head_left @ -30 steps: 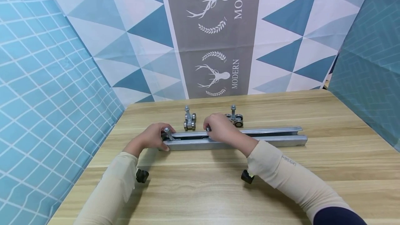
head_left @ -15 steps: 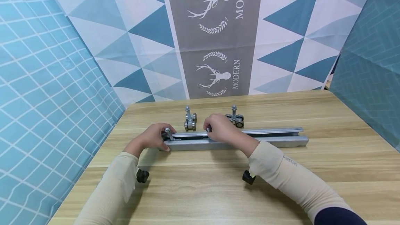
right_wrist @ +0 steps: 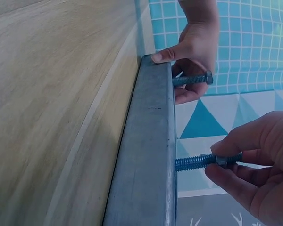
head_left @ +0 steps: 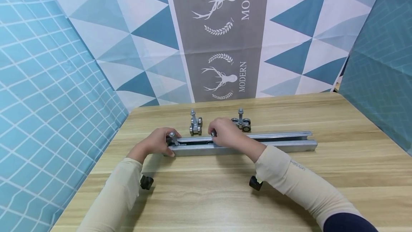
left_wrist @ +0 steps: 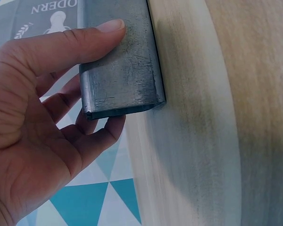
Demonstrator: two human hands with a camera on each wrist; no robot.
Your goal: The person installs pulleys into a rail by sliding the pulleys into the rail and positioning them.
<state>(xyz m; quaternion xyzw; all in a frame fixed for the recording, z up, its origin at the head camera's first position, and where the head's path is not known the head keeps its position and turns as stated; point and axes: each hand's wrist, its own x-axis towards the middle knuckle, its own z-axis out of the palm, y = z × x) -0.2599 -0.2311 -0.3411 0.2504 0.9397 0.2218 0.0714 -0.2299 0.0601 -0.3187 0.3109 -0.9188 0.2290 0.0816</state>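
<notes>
A metal rail [head_left: 289, 145] with an open channel on top lies across the wooden table. My left hand [head_left: 156, 141] grips its left end, thumb on the near face and fingers behind, as the left wrist view confirms on the rail [left_wrist: 118, 70]. Beside those fingers a bolt [head_left: 173, 137] stands up out of the channel. With thumb and fingers my right hand [head_left: 229, 134] pinches a second bolt, whose thread [right_wrist: 191, 163] sticks out of the rail in the right wrist view. What lies inside the channel under the bolts is mostly hidden.
Behind the rail, two wheeled trolleys with upright bolts rest on the table, one at left [head_left: 195, 124] and one at right [head_left: 245, 124], close to my right hand. Patterned cloths hang behind and at both sides of the table [head_left: 199, 199].
My right hand and the bolt it pinches have shifted very slightly to the left. The left hand keeps its grip on the rail's end.
</notes>
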